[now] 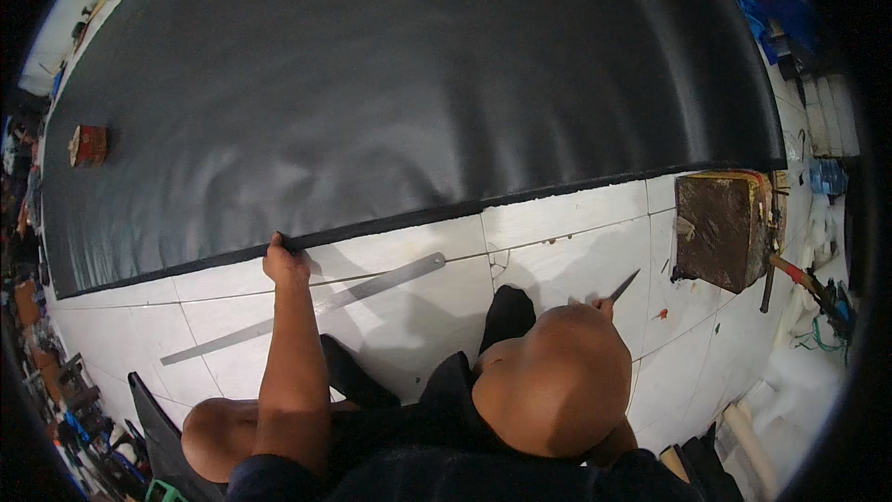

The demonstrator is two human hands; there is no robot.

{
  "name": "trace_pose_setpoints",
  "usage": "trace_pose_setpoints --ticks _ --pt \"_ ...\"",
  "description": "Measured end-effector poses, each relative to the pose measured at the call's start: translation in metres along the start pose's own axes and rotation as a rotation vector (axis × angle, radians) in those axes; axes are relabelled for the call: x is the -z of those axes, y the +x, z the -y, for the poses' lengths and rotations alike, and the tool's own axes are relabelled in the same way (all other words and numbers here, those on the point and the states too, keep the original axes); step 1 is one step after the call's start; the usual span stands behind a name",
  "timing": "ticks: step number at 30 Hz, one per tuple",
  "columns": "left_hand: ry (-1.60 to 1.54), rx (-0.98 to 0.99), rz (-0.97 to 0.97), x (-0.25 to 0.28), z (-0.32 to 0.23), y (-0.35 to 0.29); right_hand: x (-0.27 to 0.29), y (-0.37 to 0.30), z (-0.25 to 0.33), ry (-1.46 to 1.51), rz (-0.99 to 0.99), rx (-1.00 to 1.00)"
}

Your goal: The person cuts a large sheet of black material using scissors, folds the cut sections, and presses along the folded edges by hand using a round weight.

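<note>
A large black sheet (390, 93), leather-like and slightly wrinkled, spreads over the tiled floor ahead of me. My left hand (286, 262) is closed on its near edge, thumb on top and the other fingers hidden underneath. Out to the right, past my bent knee, my right hand (605, 308) grips a knife (626, 285) whose pointed blade aims away and to the right. The knee covers most of that hand. Beneath my left forearm a long steel ruler (390, 280) lies slantwise on the tiles, apart from the sheet.
A small reddish tin (89, 146) stands on the sheet's left part. At the right sits a worn brown block (720, 232), with a hammer-like tool with a red-orange handle (791, 269) beside it. Tools and scraps crowd the left rim; white rolled material (748, 446) lies lower right.
</note>
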State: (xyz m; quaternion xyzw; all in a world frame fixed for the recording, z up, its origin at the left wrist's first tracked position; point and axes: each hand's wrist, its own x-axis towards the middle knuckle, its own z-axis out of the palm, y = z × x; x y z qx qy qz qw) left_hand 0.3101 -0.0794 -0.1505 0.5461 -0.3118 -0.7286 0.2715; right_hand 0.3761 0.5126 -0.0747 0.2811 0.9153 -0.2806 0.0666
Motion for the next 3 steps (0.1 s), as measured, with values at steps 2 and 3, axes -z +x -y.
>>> trace_pose_setpoints --ticks 2,3 --pt "-0.019 -0.051 0.02 0.008 -0.011 0.005 0.018 -0.041 0.043 0.183 0.235 -0.435" --pt "0.134 -0.069 -0.054 -0.002 -0.003 -0.008 0.025 -0.038 0.038 0.175 0.213 -0.442"
